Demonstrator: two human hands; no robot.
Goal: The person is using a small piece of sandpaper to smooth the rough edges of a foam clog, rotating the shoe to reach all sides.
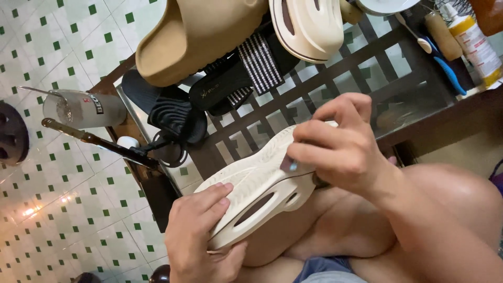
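Observation:
A cream foam shoe (251, 183) lies sole-up across my bare thigh. My left hand (201, 236) grips its near end, fingers curled over the sole's edge. My right hand (340, 147) is pressed on the far end of the sole, fingers pinched around a small dark tool with a blue tip (290, 165) that touches the sole. What kind of tool it is cannot be told.
A dark wooden lattice rack (377, 52) carries a tan slide (199, 31), a second cream shoe (306, 23), black sandals (230, 86), bottles (474, 44) and a blue-handled brush (445, 63). A glass (84, 109) and a long-handled tool (99, 142) lie over the green-dotted tile floor (63, 209).

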